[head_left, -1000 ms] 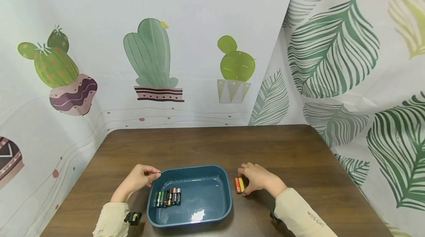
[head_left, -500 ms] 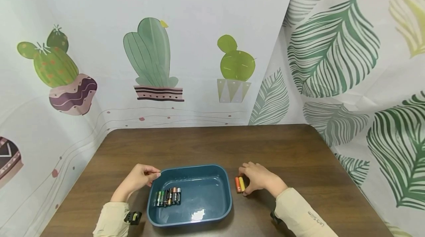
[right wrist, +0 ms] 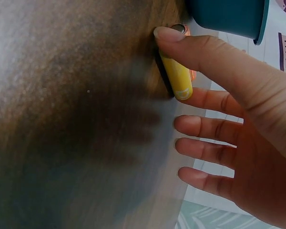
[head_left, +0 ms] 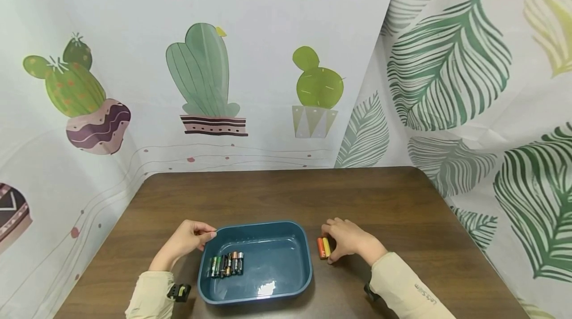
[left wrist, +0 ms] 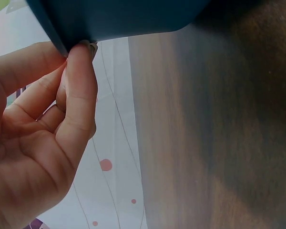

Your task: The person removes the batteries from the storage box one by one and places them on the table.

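Observation:
My left hand (head_left: 189,238) pinches the back left corner rim of a blue-green rectangular tray (head_left: 254,300) between thumb and fingers; the left wrist view shows the thumb against the tray wall (left wrist: 119,19). Inside the tray, several AA-size batteries (head_left: 227,265) lie side by side in a row at the left. To the right of the tray, on the table, a yellow battery (right wrist: 178,78) lies against an orange one (head_left: 321,248). My right hand (head_left: 350,239) holds the yellow battery end to end, thumb at one end and index fingertip at the other. Its remaining fingers are spread apart.
A dark brown wooden table (head_left: 286,192) extends behind the tray to a cloth backdrop (head_left: 268,61) printed with cacti and leaves. The tray's right wall stands a short way left of the two loose batteries. A small black device (head_left: 179,292) sits on the left wrist.
The yellow and orange batteries have shifted very slightly to the right, staying side by side. Both hands and the tray keep nearly the same place.

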The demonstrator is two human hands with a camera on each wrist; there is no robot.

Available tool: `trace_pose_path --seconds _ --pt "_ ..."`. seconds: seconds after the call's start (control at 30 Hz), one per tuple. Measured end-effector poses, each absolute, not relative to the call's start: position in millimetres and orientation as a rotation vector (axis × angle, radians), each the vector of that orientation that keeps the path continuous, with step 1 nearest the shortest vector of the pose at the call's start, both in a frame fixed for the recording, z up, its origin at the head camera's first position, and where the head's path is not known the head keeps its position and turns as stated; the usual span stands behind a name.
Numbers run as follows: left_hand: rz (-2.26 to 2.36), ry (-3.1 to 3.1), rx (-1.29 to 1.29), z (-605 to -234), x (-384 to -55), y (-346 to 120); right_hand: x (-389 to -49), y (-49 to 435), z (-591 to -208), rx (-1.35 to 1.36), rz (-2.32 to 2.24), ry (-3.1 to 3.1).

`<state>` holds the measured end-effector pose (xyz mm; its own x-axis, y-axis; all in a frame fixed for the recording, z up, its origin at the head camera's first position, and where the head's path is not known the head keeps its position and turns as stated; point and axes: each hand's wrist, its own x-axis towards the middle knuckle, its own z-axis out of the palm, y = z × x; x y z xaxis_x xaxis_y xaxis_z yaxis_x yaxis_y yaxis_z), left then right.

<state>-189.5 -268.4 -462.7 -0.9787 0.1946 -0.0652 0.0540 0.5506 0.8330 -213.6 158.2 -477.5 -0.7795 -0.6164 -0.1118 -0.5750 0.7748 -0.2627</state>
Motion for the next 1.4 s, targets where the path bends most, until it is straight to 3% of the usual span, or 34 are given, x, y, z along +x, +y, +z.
trace_pose_path --seconds 0.5,1.4 --pt "1.399 2.632 0.207 -461 -190 -268 -211 167 -470 -0.859 -0.301 2.780" --pt "1.397 2.637 0.206 -461 -189 -268 -212 163 -475 -0.961 -0.318 2.786"
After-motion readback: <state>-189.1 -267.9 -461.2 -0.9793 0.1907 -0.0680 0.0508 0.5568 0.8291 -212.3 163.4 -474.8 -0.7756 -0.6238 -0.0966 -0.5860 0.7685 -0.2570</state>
